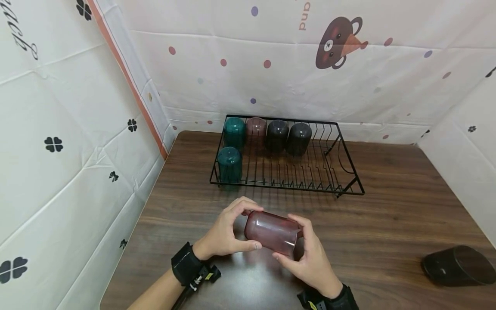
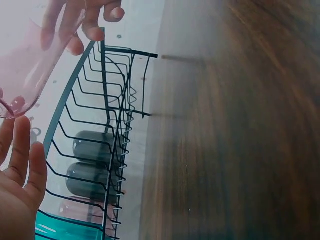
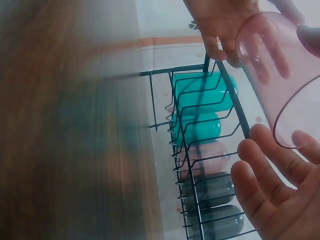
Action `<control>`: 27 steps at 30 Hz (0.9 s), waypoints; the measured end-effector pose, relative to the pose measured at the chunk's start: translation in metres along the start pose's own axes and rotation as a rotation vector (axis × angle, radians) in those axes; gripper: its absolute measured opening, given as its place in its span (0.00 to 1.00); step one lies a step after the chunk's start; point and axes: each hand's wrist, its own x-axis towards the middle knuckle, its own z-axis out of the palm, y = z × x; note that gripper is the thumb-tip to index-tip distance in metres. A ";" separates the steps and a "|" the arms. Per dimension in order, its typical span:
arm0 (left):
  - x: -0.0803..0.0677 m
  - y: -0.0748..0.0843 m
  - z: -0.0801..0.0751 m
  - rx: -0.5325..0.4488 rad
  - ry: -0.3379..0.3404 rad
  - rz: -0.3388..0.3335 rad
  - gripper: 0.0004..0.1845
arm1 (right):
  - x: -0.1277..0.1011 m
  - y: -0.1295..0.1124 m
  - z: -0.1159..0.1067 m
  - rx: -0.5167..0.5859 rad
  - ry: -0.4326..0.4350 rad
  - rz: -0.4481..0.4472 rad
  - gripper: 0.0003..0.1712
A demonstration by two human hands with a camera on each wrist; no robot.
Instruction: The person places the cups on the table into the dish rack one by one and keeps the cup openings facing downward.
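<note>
both hands grip one pink cup (image 1: 273, 232), held on its side just above the wooden table (image 1: 387, 215). left hand (image 1: 226, 230) curls round the closed bottom end, thumb underneath, fingers over the top. right hand (image 1: 310, 254) wraps the open rim end, fingers curved along its side. left wrist view: cup (image 2: 30, 70) see-through, the other hand's fingers (image 2: 85, 20) showing behind its wall. right wrist view: open rim of the cup (image 3: 280, 75) faces the right palm, fingers (image 3: 260, 185) just below it.

cup sits near the table's front edge, roughly centre, well in front of a black wire rack (image 1: 286, 181). rack holds five cups upside down: back row left to right, a teal cup (image 1: 234, 131), a pink cup in the rack (image 1: 255, 129), two dark cups (image 1: 277, 134) (image 1: 299, 137); a second teal cup (image 1: 229, 163) in the front left corner. rest of the rack bare wire.

one more dark cup (image 1: 459, 265) lies on its side at the far right of the table, well apart from the hands. black bands on both wrists. patterned white sheets wall the table on three sides.
</note>
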 end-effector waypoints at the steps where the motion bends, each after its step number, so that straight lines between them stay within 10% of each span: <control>1: 0.000 0.000 0.000 -0.001 0.005 0.004 0.37 | 0.000 0.000 0.000 0.001 -0.006 0.014 0.57; 10: 0.002 0.002 0.003 -0.058 0.040 0.085 0.38 | 0.001 0.000 0.001 -0.037 -0.084 0.051 0.52; 27: 0.002 0.004 0.003 -0.291 -0.017 -0.028 0.47 | 0.000 0.000 0.003 -0.052 -0.094 0.074 0.49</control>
